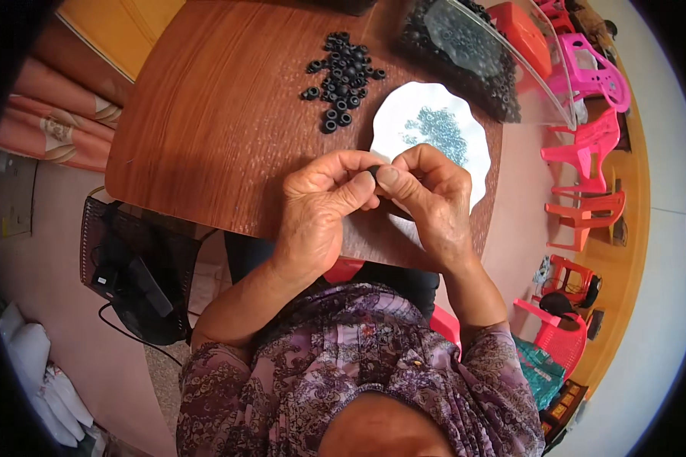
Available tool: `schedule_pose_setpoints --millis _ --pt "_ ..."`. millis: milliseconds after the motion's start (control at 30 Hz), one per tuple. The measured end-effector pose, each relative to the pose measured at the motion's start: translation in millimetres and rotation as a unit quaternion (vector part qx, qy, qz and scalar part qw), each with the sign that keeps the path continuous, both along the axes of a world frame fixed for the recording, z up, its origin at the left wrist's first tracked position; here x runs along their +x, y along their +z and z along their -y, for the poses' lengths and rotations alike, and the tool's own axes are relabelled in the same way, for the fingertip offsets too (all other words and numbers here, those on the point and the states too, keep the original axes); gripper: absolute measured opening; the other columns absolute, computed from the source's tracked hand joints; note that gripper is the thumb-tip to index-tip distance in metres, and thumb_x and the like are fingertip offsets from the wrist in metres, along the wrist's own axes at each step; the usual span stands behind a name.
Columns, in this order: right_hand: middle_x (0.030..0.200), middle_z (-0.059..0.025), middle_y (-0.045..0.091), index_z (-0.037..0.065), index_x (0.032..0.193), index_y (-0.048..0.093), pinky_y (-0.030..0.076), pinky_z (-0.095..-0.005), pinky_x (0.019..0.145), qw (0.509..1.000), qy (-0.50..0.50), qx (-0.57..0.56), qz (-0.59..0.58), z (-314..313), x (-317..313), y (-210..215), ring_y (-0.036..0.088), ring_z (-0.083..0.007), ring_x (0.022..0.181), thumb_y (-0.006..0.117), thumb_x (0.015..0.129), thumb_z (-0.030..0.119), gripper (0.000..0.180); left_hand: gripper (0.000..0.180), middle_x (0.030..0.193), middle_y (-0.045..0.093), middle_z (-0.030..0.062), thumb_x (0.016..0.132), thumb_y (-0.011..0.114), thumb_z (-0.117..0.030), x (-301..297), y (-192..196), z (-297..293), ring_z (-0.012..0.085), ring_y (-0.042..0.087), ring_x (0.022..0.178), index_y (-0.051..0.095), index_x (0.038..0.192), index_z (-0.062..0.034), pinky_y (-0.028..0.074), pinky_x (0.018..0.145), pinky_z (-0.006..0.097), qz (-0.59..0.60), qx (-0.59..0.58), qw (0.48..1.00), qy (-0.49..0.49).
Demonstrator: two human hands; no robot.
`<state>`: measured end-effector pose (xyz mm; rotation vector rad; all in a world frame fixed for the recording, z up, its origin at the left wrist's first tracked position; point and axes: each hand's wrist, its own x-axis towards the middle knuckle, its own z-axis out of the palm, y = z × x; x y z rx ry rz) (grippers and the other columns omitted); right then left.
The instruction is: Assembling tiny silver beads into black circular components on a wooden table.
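A clear plastic bag (465, 53) of black rings lies at one o'clock; left hand (324, 209) and right hand (431, 198) pinch one black ring (374, 172) together, thumbs meeting above the white plate (404, 114).

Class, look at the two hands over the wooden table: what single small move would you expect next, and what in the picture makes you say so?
Probably setting the small black ring down on the loose black ring pile. The left hand and right hand pinch it together between their fingertips, above the white plate of tiny bluish rings.
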<state>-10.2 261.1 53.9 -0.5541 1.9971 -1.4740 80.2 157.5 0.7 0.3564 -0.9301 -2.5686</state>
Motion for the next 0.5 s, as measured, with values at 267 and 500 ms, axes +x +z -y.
schedule_pose_setpoints --millis 267,500 --pt "0.081 -0.0054 0.063 -0.003 0.09 0.063 0.046 -0.0236 0.07 0.986 0.01 -0.06 -0.156 39 -41 -12 0.057 -0.011 0.074 0.064 0.08 0.001 0.01 0.017 0.088 0.062 0.0092 0.088 0.057 -0.007 5 -4 46 0.0123 0.057 0.075 0.059 0.102 0.0029 0.046 0.068 0.022 -0.018 0.025 0.996 0.085" --pt "0.077 -0.0084 0.058 0.007 0.087 0.068 0.046 -0.0356 0.068 0.815 0.175 0.021 -0.552 91 -65 -24 0.054 -0.0274 0.075 0.068 0.065 0.0 0.023 0.017 0.087 0.061 0.0099 0.088 0.057 -0.006 13 -7 78 0.0133 0.057 0.077 0.058 0.102 0.0043 0.045 0.067 0.023 -0.029 0.022 0.992 0.123"
